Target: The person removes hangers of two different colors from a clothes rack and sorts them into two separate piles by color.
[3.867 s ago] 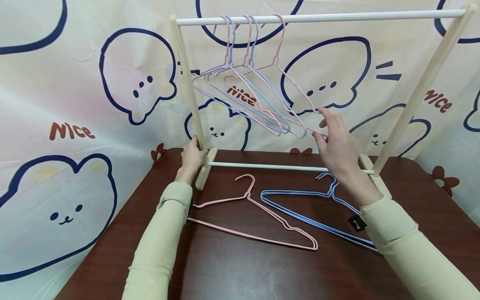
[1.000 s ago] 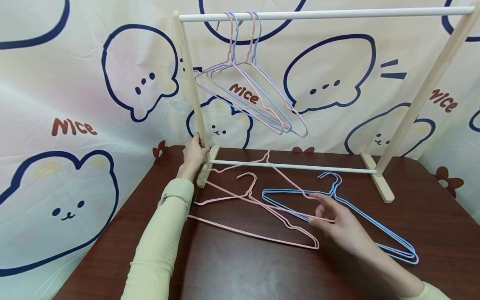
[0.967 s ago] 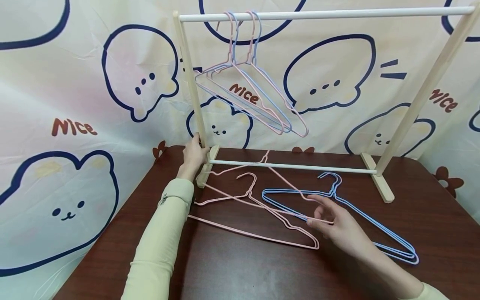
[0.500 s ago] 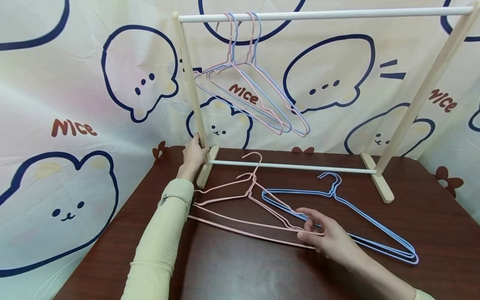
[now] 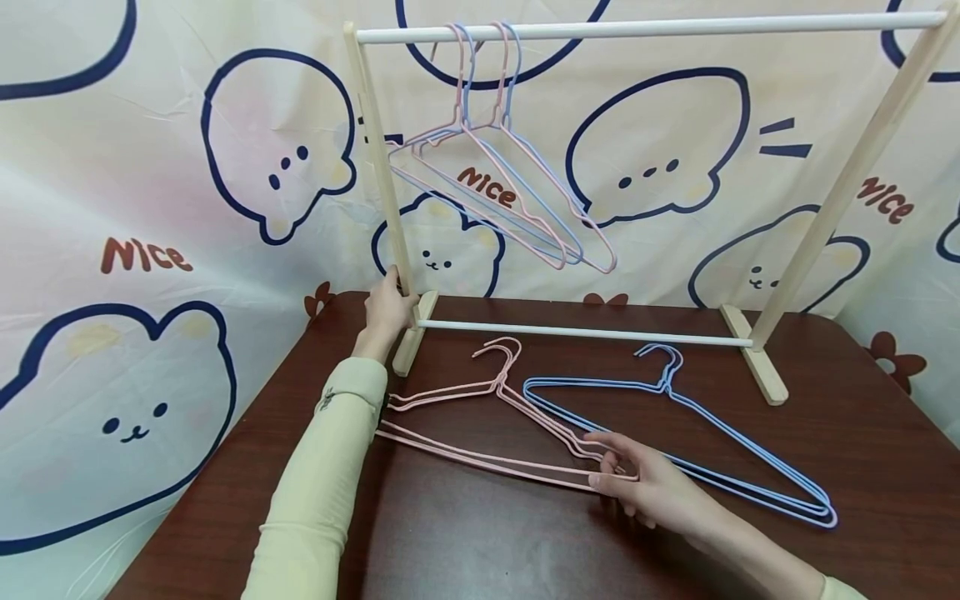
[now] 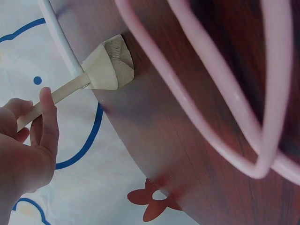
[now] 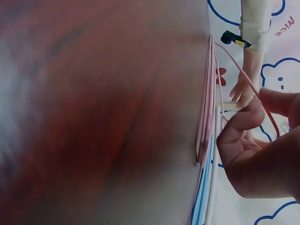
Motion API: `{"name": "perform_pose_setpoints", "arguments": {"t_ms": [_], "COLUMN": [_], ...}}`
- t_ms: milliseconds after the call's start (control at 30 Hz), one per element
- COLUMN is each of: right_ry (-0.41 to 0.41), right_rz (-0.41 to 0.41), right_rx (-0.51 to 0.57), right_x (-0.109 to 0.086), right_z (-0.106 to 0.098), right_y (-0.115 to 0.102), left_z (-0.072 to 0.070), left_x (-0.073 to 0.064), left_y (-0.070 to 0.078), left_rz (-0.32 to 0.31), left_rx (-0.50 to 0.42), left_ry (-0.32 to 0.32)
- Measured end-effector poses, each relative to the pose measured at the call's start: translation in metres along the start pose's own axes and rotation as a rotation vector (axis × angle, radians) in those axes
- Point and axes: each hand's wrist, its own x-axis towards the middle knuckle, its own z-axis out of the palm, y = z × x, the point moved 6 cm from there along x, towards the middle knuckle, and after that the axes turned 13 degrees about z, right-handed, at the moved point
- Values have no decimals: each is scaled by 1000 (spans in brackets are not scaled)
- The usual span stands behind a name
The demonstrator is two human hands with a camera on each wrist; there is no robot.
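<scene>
Brown table (image 5: 487,542) under rack (image 5: 847,183), hangers (image 5: 665,384) (pink, blue)

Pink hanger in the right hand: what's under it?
Beneath the held pink hanger, more pink hanger wire lies on the brown table. In the head view, the right hand covers that lower wire's right corner; overlap leaves the count unclear.

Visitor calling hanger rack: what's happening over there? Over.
Left hand gripping rack post. Right hand pinching pink hanger by its corner, low over table. Blue hangers close by; nothing plainly blocking.
</scene>
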Motion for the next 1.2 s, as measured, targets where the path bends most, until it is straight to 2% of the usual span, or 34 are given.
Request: {"name": "perform_pose_setpoints", "arguments": {"t_ms": [67,200,367,467,533,700,1033,1200], "right_ry": [-18,-9,129,209,230,246,325,347], "right_rz": [-14,-102,-222,-215,-188,-127,-82,-71], "right_rx": [-20,-109,-329,-439,-478,-517,-621,-623], "right_x": [0,-1,-6,-9,-10,-12,-11,-11], "right_z": [1,3,2,-1,-2,-5,-9,-14], "right_y": [0,-3,-8,-10,-10,-9,-8,-14], "left_z": [0,0,-1,-1,0,1,0,0], "left_x": [0,-1,-2,-1,-1,0,0,0], "left_y": [0,0,-1,-1,-1,-1,0,0], "left_rz": [3,7,-8,-15,-15,-5,0,-3], "left_rx": [-3,-6,-23,-24,-28,-21,-16,-11], "left_ry": [-2,-1,7,5,-1,-8,-4,-10]}}
